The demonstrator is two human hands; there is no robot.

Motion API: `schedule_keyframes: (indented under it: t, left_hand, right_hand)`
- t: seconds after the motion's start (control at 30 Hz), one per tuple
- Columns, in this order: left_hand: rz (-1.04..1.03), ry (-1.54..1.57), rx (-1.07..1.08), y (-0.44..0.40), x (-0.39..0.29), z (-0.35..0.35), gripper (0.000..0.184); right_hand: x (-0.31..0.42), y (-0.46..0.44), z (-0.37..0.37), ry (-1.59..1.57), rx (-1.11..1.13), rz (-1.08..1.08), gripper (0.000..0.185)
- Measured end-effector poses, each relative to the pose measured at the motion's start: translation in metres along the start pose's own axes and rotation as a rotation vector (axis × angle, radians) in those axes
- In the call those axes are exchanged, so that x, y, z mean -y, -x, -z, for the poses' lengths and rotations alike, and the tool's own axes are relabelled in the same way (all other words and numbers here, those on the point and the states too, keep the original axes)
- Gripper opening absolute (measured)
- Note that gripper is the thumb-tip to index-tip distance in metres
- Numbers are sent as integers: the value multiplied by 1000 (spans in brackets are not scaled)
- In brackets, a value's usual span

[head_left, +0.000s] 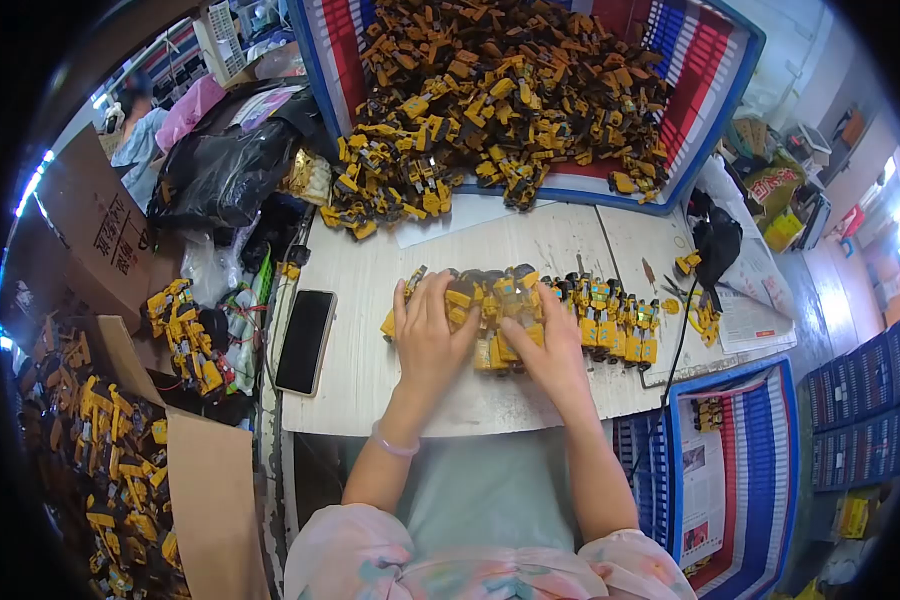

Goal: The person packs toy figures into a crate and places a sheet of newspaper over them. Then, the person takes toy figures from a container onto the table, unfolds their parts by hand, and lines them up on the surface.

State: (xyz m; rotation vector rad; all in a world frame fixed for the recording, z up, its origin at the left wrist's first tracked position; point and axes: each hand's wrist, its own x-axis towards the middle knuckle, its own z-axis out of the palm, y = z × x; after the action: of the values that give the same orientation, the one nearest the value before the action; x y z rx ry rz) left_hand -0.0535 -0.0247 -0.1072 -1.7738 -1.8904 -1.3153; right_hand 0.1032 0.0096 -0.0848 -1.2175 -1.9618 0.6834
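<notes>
On the pale tabletop, small yellow-and-black toy construction vehicles (495, 355) are bunched together, slightly blurred, between my two hands. My left hand (432, 325) is curved over the left side of the bunch, its fingers pressed round the toys. From the right, my right hand (552, 350) grips the bunch, with the thumb on the near side and the fingers over the far side. Hands and fingertips hide part of these toys. A row of similar toy vehicles (620, 325) stands side by side, right of my right hand.
Behind is a tipped blue-rimmed crate (710, 150) heaped with toys. A phone (306, 342) lies at left, beside an open cardboard box (210, 490) with more toys. A striped crate (785, 450) stands below right. A black cable (682, 345) crosses the table's right side.
</notes>
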Motion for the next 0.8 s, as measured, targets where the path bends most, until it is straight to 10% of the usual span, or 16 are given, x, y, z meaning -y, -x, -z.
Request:
schedule_keyframes:
  t: [0.5, 0.63, 0.8]
  left_hand:
    - [259, 193, 25, 3, 5, -6, 41]
    - [277, 269, 30, 2, 4, -6, 41]
    - [267, 333, -66, 2, -24, 4, 45]
  right_hand:
    - [-7, 7, -10, -725, -107, -237, 56]
    - [-19, 18, 20, -1578, -137, -379, 51]
    - [-40, 60, 87, -1797, -173, -499, 44]
